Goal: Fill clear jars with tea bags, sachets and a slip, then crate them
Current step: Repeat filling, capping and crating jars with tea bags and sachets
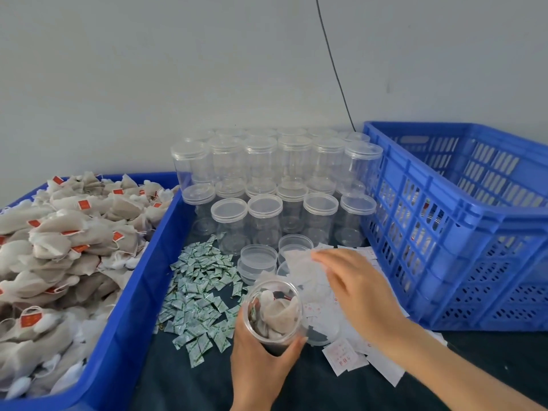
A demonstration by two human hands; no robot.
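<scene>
Workbench scene, listed from largest item to smallest. Blue slatted crate (462, 221) stands at the right, apparently with nothing yet in it; blue bin (127, 292) at the left is heaped with tea bags (59, 250) bearing red tags. Between them, stacked rows of lidded empty jars (275, 185) fill the back of the dark table (189, 384), with a few loose lids (258, 258) in front. Green-and-white sachets (201, 295) lie scattered left of centre; white paper slips (344, 355) are spread to the right, partly under the right forearm. Left hand (261, 360) wraps its curled fingers round the open jar (274, 314), held upright but tilted slightly toward the viewer, mouth up, already holding several tea bags. Right hand (353, 280) hovers just up and right of the jar mouth, fingers extended, their tips meeting a pale thin sheet (299, 262); whether this is pinched or merely touched cannot be told. Jar mouth lies down and left of the right fingertips, so the right hand is the nearer one for dropping a slip in along the jar's near-vertical axis.
</scene>
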